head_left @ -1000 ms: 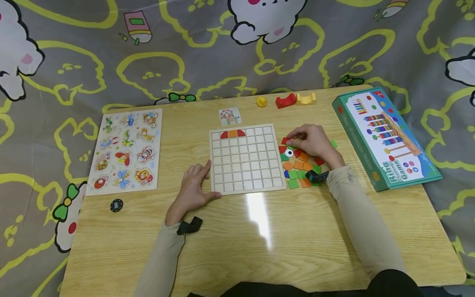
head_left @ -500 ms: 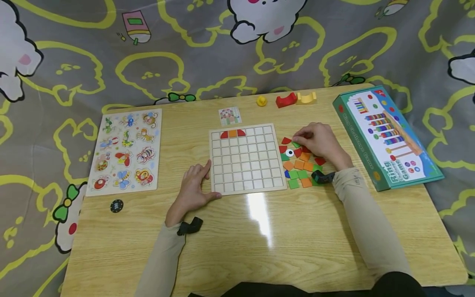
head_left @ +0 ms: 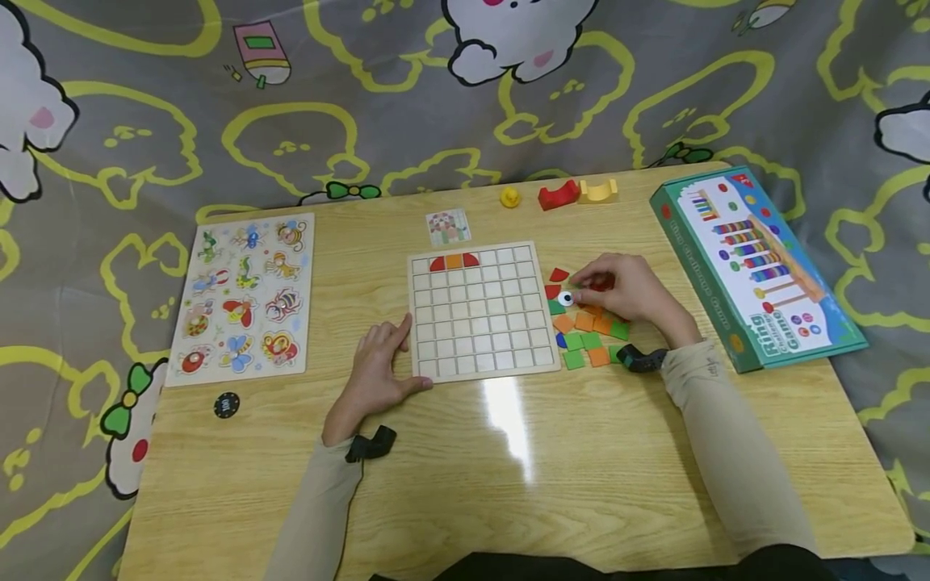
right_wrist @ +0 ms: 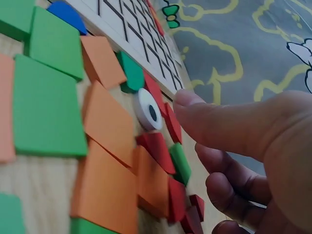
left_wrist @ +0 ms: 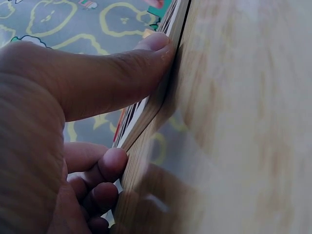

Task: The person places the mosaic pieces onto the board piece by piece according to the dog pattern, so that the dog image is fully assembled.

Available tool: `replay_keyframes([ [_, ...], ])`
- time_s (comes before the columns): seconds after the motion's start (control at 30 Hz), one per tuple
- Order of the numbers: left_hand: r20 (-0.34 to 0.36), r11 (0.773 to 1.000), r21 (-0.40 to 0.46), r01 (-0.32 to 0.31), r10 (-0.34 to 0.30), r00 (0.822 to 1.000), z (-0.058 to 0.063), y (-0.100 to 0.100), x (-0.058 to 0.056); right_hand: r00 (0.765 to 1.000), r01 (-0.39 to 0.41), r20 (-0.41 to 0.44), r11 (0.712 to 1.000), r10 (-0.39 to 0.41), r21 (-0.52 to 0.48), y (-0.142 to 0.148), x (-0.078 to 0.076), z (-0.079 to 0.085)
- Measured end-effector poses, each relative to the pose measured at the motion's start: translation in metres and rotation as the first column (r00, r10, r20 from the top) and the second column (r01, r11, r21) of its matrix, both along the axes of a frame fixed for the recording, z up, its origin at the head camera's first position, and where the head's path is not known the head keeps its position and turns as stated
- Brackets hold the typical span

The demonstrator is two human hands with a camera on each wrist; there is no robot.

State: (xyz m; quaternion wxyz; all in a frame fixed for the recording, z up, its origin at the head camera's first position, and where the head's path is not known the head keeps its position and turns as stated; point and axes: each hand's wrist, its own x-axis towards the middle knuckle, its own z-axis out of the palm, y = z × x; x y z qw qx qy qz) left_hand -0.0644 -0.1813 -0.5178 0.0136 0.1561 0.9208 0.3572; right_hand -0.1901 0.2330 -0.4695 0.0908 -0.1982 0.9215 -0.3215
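Observation:
A wooden grid board lies mid-table, with an orange square tile between two red rounded tiles in its top row. My left hand touches the board's near-left corner, thumb at the near edge and index finger at the left side. Beside the board's right edge, my right hand hovers over loose coloured tiles, thumb and index finger apart. No tile shows between those fingers in the right wrist view. A white disc with a black dot lies near the thumb tip, among red tiles and orange tiles.
Behind the board lies a small picture card. A yellow piece, a red holder and a yellow holder line the back edge. An insect puzzle board and black chip sit left; a game box right.
My right hand first drew back to the right from the red tiles, then came nearer over the pile, its thumb now by the white disc. My left hand stays at the board's corner.

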Motion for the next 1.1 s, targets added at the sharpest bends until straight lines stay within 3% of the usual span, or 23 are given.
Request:
replay_keyframes([
  [0.33, 0.032, 1.0, -0.002, -0.007, 0.007, 0.999, 0.0, 0.0, 0.0, 1.0, -0.02, -0.009, 0.998, 0.02, 0.052, -0.012, 0.001, -0.005],
  [0.67, 0.055, 1.0, -0.018, -0.019, 0.02, 0.998, 0.001, -0.002, 0.0, 0.998, 0.056, -0.02, 0.988, -0.054, 0.144, -0.012, -0.016, 0.01],
  [1.1, 0.03, 1.0, -0.014, -0.016, 0.016, 0.999, -0.001, -0.002, -0.002, 0.985, 0.047, 0.161, 0.99, -0.068, 0.132, -0.038, -0.035, 0.003],
])
